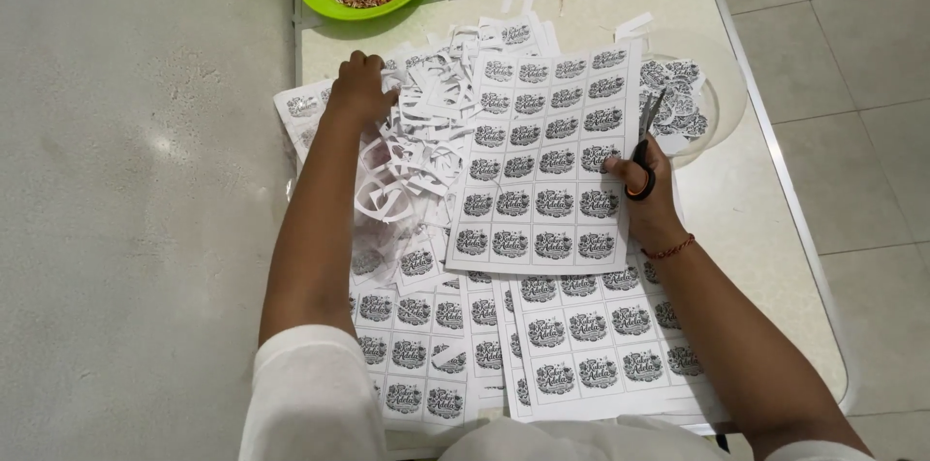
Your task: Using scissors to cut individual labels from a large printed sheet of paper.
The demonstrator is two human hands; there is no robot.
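Several printed label sheets [547, 161] are spread on the table [736, 229], and a sorting-and-cutting step seems in hand. Scissors [642, 156] are gripped in the right hand [647, 192] at the top sheet's edge, while paper scraps [412, 146] are pressed under the left hand [360, 88]. Careful alignment with the label rows is likely needed next.

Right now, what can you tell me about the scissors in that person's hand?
The scissors are small, with slim grey metal blades and dark loop handles lined in orange. The right hand holds them by the loops, blades pointing up and away from the person, seemingly slightly parted. They hover at the right edge of the top sheet of printed labels, the tips reaching toward a clear dish holding cut-out labels. Only the fingers visibly touch them; whether the blades touch paper cannot be told.
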